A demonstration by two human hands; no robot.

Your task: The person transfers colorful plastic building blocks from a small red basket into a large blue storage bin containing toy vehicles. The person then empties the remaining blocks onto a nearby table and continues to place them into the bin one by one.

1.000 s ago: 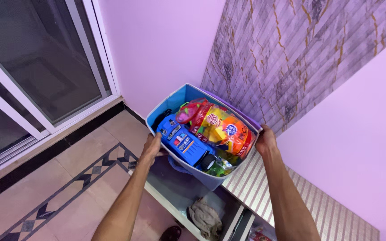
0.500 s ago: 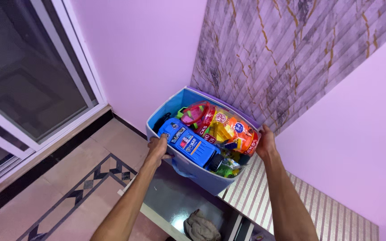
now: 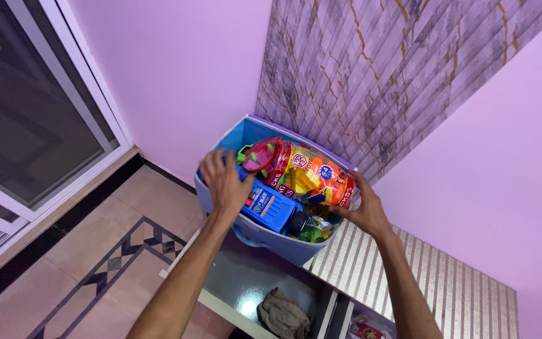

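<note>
A blue plastic bin (image 3: pixel 265 235) full of toys rests on the corner of a striped counter (image 3: pixel 409 276) against the wall. Inside lie a blue toy truck (image 3: pixel 272 204) and a clear jar of coloured blocks (image 3: pixel 308 176) with a red lid. My left hand (image 3: pixel 223 179) has left the rim and lies over the truck's front end, fingers spread. My right hand (image 3: pixel 362 210) is at the bin's right rim by the bottom end of the jar, its fingers curled in towards the toys. Whether it grips the jar I cannot tell.
A crumpled brown cloth (image 3: pixel 283 312) lies on a lower shelf under the counter. A glass sliding door (image 3: pixel 26 125) fills the left side. Patterned floor tiles (image 3: pixel 95 270) run below, and a marble-look wall panel (image 3: pixel 371 75) stands behind the bin.
My left hand let go of the bin's left rim and moved up onto the blue truck. My right hand shifted from the rim inward towards the jar. The view turned slightly left.
</note>
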